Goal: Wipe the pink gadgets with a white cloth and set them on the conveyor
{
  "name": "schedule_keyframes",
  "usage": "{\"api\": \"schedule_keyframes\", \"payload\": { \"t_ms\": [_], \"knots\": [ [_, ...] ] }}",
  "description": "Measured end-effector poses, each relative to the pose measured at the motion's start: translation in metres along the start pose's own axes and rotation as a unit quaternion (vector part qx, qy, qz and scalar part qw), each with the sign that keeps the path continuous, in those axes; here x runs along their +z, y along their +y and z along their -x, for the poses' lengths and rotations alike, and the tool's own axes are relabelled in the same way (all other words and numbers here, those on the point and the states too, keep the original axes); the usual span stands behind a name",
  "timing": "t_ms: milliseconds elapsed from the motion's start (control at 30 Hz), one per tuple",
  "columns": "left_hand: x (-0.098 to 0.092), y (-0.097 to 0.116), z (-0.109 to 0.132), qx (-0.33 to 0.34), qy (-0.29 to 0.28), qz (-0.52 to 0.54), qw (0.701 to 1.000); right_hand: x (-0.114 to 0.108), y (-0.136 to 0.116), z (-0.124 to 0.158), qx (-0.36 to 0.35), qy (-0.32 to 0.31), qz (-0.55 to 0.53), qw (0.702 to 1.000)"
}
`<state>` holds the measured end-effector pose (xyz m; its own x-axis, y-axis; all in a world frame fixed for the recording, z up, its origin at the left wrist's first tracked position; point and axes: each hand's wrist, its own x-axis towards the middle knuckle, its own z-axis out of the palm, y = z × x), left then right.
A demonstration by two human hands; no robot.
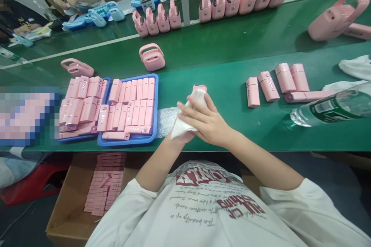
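My right hand lies over a white cloth, its fingers extended and slightly apart, pressing the cloth against a pink case. The top end of this pink case sticks out beyond the cloth. Beneath them is my left hand, mostly hidden by the cloth and my right hand; its fingers do not show. Left of my hands, a blue tray holds several pink cases in rows. A clear bubble-wrap sheet lies between the tray and my hands.
Several pink cases stand and lie to the right, near a water bottle. Pink handled devices line the green table's far side. An open carton of pink cases is below. Other people sit across.
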<state>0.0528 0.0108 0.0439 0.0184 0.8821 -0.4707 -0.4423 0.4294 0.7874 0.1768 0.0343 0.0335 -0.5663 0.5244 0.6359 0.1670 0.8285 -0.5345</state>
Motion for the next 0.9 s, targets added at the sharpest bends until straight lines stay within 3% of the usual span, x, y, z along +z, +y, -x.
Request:
{"api": "schedule_keyframes", "payload": {
  "t_ms": [67,133,233,267,333,400,433,500,567,633,700,800,900],
  "knots": [
    [0.0,-0.003,-0.008,0.002,-0.004,-0.042,0.999,0.003,0.011,0.001,0.022,-0.002,0.036,0.999],
    [0.003,-0.004,-0.016,0.007,-0.016,-0.089,0.996,0.004,0.03,-0.001,0.162,0.077,-0.018,0.984],
    [0.012,-0.001,-0.032,0.071,-0.048,-0.244,0.966,0.001,0.059,-0.006,0.395,0.127,-0.158,0.896],
    [0.015,0.003,-0.039,0.106,-0.061,-0.343,0.931,-0.003,0.069,-0.007,0.435,0.122,-0.179,0.874],
    [0.021,0.018,-0.056,0.169,-0.061,-0.547,0.818,-0.019,0.086,-0.009,0.465,0.12,-0.161,0.862],
    [0.024,0.044,-0.078,0.207,-0.014,-0.674,0.709,-0.04,0.1,-0.01,0.492,0.098,-0.048,0.863],
    [0.024,0.06,-0.09,0.219,0.026,-0.702,0.677,-0.051,0.106,-0.01,0.513,0.07,0.041,0.855],
    [0.018,0.098,-0.116,0.232,0.117,-0.713,0.651,-0.071,0.114,-0.01,0.541,0.01,0.207,0.815],
    [0.007,0.136,-0.14,0.226,0.199,-0.722,0.624,-0.084,0.119,-0.008,0.545,-0.022,0.297,0.784],
    [-0.009,0.168,-0.16,0.201,0.25,-0.729,0.605,-0.09,0.122,-0.006,0.538,-0.033,0.337,0.772],
    [-0.025,0.192,-0.174,0.171,0.262,-0.739,0.597,-0.093,0.126,-0.003,0.526,-0.02,0.357,0.771],
    [-0.042,0.209,-0.182,0.148,0.252,-0.752,0.59,-0.096,0.135,0.003,0.514,0.098,0.292,0.801],
    [-0.048,0.211,-0.174,0.164,0.214,-0.761,0.589,-0.098,0.146,0.009,0.482,0.261,0.097,0.83]
  ]
}}
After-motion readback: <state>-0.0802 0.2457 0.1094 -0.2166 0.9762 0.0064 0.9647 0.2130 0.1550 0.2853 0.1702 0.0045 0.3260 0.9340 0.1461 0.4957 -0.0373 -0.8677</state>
